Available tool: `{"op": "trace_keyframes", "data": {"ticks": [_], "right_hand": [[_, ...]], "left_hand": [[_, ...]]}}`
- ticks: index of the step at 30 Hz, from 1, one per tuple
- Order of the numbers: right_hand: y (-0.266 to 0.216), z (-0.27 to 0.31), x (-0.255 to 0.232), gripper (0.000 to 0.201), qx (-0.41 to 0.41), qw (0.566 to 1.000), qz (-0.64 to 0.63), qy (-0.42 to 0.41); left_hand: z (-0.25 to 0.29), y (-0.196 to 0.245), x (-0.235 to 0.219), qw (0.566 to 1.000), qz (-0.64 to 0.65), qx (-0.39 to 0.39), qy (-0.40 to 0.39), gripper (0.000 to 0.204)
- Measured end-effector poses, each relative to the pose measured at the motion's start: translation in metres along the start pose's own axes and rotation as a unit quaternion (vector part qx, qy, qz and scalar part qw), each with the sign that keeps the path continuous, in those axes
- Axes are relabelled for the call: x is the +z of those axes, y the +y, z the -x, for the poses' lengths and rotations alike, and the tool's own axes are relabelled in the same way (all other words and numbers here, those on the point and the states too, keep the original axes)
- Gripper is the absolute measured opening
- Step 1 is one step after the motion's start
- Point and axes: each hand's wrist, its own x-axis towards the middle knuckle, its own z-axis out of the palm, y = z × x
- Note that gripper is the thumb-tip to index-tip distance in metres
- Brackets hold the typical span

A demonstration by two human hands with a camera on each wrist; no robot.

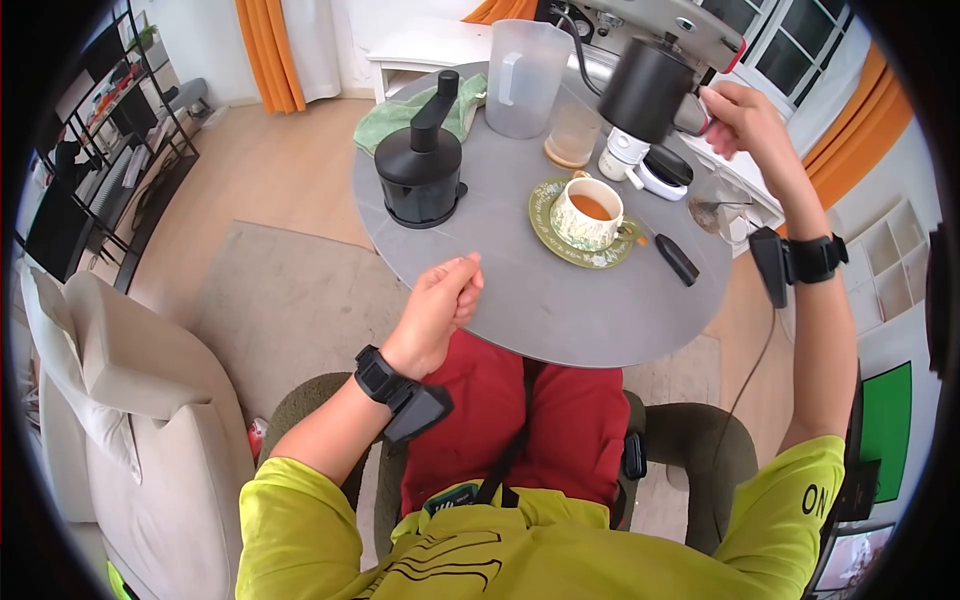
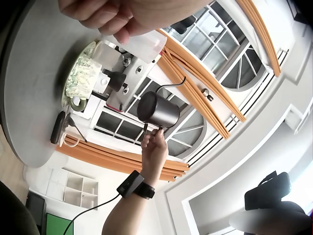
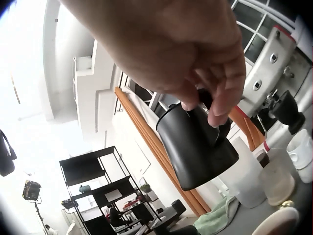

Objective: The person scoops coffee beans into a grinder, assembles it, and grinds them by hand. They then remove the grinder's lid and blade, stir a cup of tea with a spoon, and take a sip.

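A black gooseneck kettle (image 1: 648,90) hangs in the air above the far right part of the table, its handle gripped by the right hand (image 1: 740,120). In the right wrist view the fingers curl round the handle of the kettle (image 3: 193,147). Below and to the left of it, a patterned cup (image 1: 587,215) of brown liquid stands on a green saucer (image 1: 545,225). The left hand (image 1: 437,308), fingers curled and holding nothing, is over the table's near left edge. A black hand grinder (image 1: 420,170) stands beyond it.
On the grey table (image 1: 480,310) are a frosted pitcher (image 1: 525,80), a green cloth (image 1: 385,118), a clear glass (image 1: 572,138), a white grinder-like item (image 1: 622,155), a black-topped scale (image 1: 665,172) and a black pen-like object (image 1: 677,260). An espresso machine (image 1: 690,30) stands behind.
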Motion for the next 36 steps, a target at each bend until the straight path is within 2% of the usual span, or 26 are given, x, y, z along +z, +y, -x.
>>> {"op": "trace_keyframes", "data": {"ticks": [8,12,14,18,25,36], "right_hand": [[-0.005,-0.064,0.091,0.033,0.029,0.989,-0.134,-0.051],[0.011,-0.084,0.135,0.031,0.050,0.988,-0.116,-0.085],[0.011,-0.081,0.149,0.030,0.055,0.992,-0.064,-0.097],[0.020,-0.079,0.175,0.029,0.079,0.987,-0.078,-0.117],[0.033,-0.081,0.207,0.029,0.107,0.980,-0.102,-0.136],[0.044,-0.083,0.224,0.028,0.124,0.974,-0.092,-0.166]], "left_hand": [[0.001,0.010,-0.002,1.000,0.014,0.008,0.008,0.029],[0.002,0.010,0.001,0.999,0.032,0.008,-0.005,0.030],[0.002,0.010,0.001,0.999,0.038,0.010,-0.007,0.030],[0.003,0.010,0.003,0.999,0.043,0.004,-0.019,0.029],[0.004,0.010,0.006,0.999,0.037,0.001,-0.015,0.029],[0.006,0.013,0.009,0.999,0.035,-0.003,-0.010,0.029]]}}
